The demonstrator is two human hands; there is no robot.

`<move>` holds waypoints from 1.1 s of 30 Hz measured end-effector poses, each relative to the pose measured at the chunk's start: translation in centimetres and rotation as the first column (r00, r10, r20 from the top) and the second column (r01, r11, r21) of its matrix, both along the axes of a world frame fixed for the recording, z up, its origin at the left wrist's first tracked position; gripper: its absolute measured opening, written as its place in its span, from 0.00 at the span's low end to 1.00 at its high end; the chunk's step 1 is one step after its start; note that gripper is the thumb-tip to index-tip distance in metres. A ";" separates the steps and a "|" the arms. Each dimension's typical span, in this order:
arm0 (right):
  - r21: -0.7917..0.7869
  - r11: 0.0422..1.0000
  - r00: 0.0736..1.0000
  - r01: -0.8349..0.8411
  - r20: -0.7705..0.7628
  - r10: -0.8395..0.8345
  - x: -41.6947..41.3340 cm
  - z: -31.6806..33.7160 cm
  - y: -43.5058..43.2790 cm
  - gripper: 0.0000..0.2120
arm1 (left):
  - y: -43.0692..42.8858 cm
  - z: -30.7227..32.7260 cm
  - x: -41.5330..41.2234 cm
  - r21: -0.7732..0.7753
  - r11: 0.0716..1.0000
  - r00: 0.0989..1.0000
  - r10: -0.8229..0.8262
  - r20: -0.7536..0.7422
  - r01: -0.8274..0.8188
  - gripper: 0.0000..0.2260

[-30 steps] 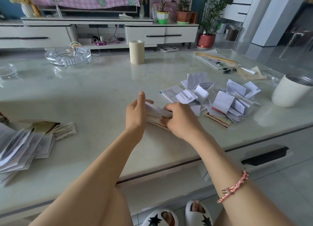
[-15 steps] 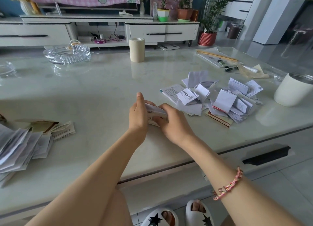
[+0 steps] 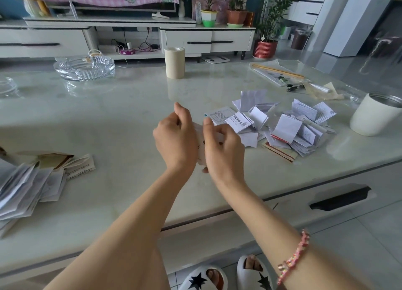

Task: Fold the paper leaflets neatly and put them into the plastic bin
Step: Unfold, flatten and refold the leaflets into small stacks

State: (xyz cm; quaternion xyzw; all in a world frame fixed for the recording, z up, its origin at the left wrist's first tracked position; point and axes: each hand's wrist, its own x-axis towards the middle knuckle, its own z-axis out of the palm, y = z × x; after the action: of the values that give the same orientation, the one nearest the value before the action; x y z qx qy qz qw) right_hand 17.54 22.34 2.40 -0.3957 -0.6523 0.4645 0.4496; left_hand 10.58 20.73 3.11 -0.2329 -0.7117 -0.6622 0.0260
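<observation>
a small leaflet (image 3: 201, 147) is gripped between the left hand (image 3: 176, 137) and the right hand (image 3: 224, 150) - both held close together, fingers curled round its edges, above the near-middle of the pale table (image 3: 108, 120). a heap of folded leaflets (image 3: 289, 128) is seen just to the right, a white cup (image 3: 374, 115) beyond it. a loose stack of papers (image 3: 26, 187) is spread at near left - a glass ashtray (image 3: 84, 66) and tape roll (image 3: 174, 62) are set far back.

One view only: head-worn wide-angle camera, facing forward and tilted down over the table (image 3: 108, 120). Forearms (image 3: 134, 224) enter from the bottom edge; left hand (image 3: 176, 137) and right hand (image 3: 224, 152) sit close, at frame centre. Slippers (image 3: 204, 279) at bottom edge (steep tilt), TV cabinet (image 3: 208, 39) far along the top.
</observation>
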 end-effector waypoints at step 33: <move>0.096 0.935 0.708 0.342 0.628 -0.324 0.5 -3.1 10.7 0.30 | 1.5 0.0 0.7 0.378 0.868 0.533 -0.497 0.685 0.323 0.05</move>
State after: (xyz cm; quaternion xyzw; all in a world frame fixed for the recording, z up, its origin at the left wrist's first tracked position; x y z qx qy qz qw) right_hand 18.09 33.01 -0.65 -0.6458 -0.6767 0.2237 0.2739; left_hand 11.29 22.26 3.14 -0.0883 -0.5066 -0.7535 -0.4097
